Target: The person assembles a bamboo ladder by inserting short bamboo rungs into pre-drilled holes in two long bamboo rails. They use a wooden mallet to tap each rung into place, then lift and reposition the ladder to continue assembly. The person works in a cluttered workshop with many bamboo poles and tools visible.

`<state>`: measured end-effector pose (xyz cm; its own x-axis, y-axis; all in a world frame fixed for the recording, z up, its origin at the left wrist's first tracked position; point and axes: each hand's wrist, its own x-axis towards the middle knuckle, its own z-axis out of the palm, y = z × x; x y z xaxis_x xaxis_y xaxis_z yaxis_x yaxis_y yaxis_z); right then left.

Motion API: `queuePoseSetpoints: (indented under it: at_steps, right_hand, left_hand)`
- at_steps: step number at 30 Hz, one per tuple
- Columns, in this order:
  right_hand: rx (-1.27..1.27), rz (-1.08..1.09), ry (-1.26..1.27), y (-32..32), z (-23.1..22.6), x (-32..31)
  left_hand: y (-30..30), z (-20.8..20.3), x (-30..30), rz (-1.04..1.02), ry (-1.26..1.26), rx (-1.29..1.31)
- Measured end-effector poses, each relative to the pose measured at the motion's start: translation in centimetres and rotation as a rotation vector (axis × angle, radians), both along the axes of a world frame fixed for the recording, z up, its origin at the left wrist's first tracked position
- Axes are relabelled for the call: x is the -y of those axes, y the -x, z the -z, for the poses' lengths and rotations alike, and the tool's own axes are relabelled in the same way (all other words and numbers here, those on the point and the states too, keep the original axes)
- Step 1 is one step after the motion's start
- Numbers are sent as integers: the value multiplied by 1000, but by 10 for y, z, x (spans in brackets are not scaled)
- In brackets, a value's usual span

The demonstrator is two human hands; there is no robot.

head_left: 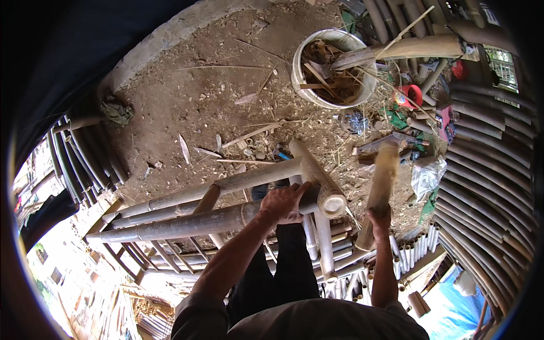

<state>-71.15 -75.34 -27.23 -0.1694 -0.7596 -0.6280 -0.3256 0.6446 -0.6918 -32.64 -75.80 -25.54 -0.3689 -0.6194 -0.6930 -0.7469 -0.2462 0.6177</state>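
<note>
— Bamboo frame (226, 187): where?
— Centre, poles crossing over the dirt floor (198, 96).
— White bucket (303, 85)?
— One o'clock, full of scraps.
— Left hand (286, 203)?
— Clamped around the thick pole (187, 224), at centre.
— Right hand (378, 218)?
— Four o'clock, fist closed on a wooden club (379, 181), blurred, upright.

A white bucket (333, 68) of wood scraps stands on the dirt floor (198, 102) at upper centre. A red cup (412, 94) lies right of it, a clear plastic bag (426, 175) lower right.
</note>
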Motion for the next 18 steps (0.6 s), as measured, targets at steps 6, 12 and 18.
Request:
queuePoseSetpoints:
  at_steps: [6,12,18]
  right_hand:
    - [36,8,-152,-43,-20,-23]
    - [-105,-205,-54,-39,-48,-10]
    - [-39,-524,-25,-72,-47,-25]
  left_hand:
    - [1,0,1,-2,0,-11]
    - [-2,-4,5,-14,0,-4]
    - [2,6,-4,-21,-5,-28]
